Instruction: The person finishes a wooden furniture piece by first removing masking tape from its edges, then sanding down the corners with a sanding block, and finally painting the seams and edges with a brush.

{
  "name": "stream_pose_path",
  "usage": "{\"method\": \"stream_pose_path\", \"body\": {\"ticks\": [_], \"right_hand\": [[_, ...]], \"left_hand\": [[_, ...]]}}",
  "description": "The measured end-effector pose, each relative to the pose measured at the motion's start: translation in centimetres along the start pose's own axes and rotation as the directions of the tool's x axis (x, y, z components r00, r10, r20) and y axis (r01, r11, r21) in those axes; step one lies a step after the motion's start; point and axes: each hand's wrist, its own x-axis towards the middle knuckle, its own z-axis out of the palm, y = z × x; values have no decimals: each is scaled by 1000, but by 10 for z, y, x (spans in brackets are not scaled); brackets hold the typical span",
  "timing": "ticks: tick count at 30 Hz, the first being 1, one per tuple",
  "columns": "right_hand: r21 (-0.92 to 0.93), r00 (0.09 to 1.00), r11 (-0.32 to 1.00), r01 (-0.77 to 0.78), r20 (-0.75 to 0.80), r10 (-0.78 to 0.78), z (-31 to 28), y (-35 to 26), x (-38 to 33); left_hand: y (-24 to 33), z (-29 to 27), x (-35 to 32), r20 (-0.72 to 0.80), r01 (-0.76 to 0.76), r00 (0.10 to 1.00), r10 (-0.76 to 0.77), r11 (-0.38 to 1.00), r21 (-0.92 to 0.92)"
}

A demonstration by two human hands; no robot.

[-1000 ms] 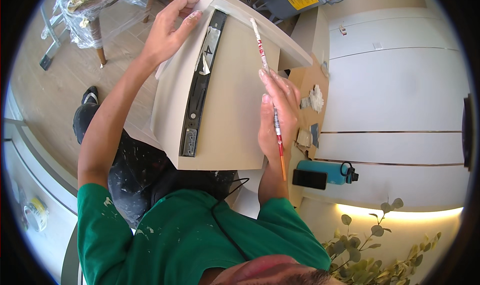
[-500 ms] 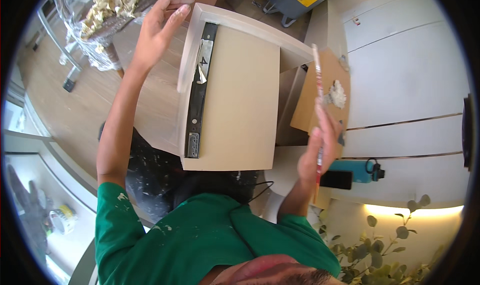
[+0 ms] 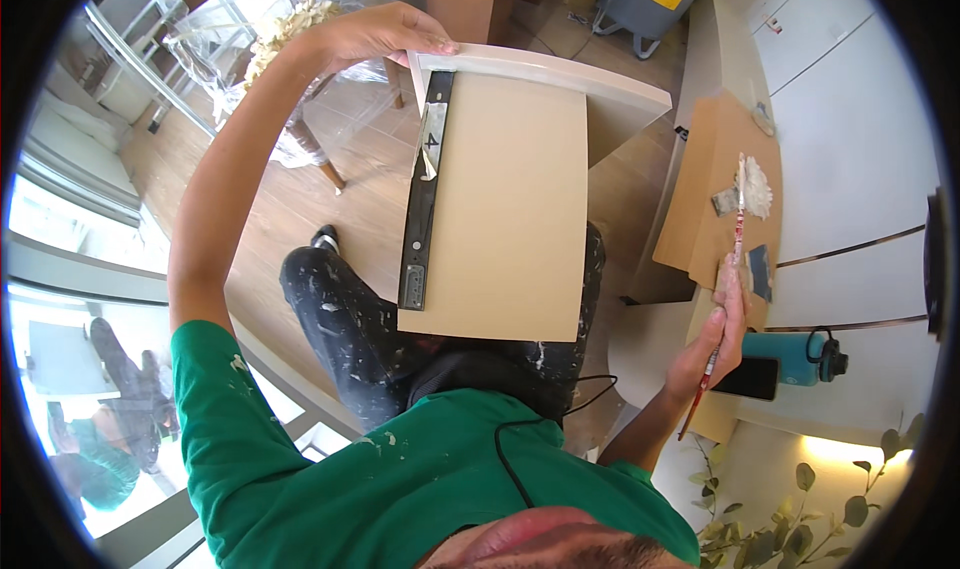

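A cream drawer point(image 3: 510, 209) rests on its side above my lap, its white front panel at the far end. A black metal drawer slide point(image 3: 418, 209) with torn tape runs along its left side. My left hand point(image 3: 385, 31) grips the far left corner of the front panel, thumb on the edge, fingers partly hidden. To the right, my right hand point(image 3: 722, 319) is closed round the handle of a thin, paint-stained paintbrush point(image 3: 738, 224). The brush's far end is at a lumpy white pile point(image 3: 758, 189), perhaps filler, on a cardboard sheet point(image 3: 700, 184); touching or just above, I cannot tell.
Right of me lie a grey-blue scraper-like piece point(image 3: 760, 272), a black phone point(image 3: 750, 377) and a teal bottle point(image 3: 785, 357). A plastic-wrapped chair point(image 3: 310, 139) stands far left. A grey bin point(image 3: 645, 9) is at the back, leafy stems point(image 3: 790, 519) near right.
My left hand has come down onto the drawer's far left corner. My right hand has moved right, bringing the paintbrush over to the white pile. The view has shifted.
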Motion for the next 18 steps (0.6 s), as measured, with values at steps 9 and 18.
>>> {"method": "stream_pose_path", "body": {"ticks": [9,18], "right_hand": [[-43,997,996,-78,-27,77,-8,10,-6],[-17,995,997,-81,-66,80,-11,21,-6]], "left_hand": [[23,6,15,47,10,999,-16,992,129],[46,12,41,102,-74,994,49,962,263]]}}
